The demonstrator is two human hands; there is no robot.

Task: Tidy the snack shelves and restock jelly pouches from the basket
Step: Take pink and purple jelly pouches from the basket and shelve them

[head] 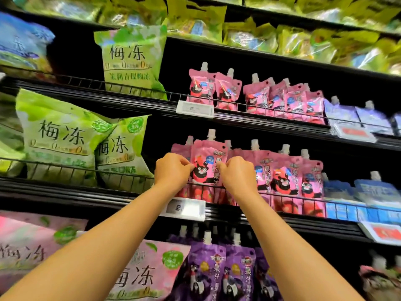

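Head view, looking up at black store shelves with wire front rails.

Centre of frame, middle shelf: both arms reach up to one pink jelly pouch (207, 164) at the front left of its row. It stands upright behind the wire rail (282, 195), white spout on top, bear print facing out.

Left hand (173, 170): fingers curled, fingertips pinching the pouch's left edge. Right hand (237, 172): fingers curled, pinching the pouch's right edge. Whether the pouch's base rests on the shelf I cannot tell; the wrists and the rail cover it.

Right of that pouch, same shelf: more pink pouches (288, 181) in a row, packed together and leaning slightly; further right, blue pouches (368, 192).

Shelf above, centre to right: another row of pink pouches (256, 96), then pale purple pouches (355, 116) at the right edge.

Shelf below, bottom centre: dark purple pouches (219, 272) with white spouts.

Left of frame: large green bags (58, 137) on the middle shelf, one green bag (132, 61) on the shelf above, pink bags (143, 272) at bottom left.

White price tag (184, 208) clipped on the shelf edge just below the hands; a second tag (195, 108) sits on the edge above.

Basket: not in frame.
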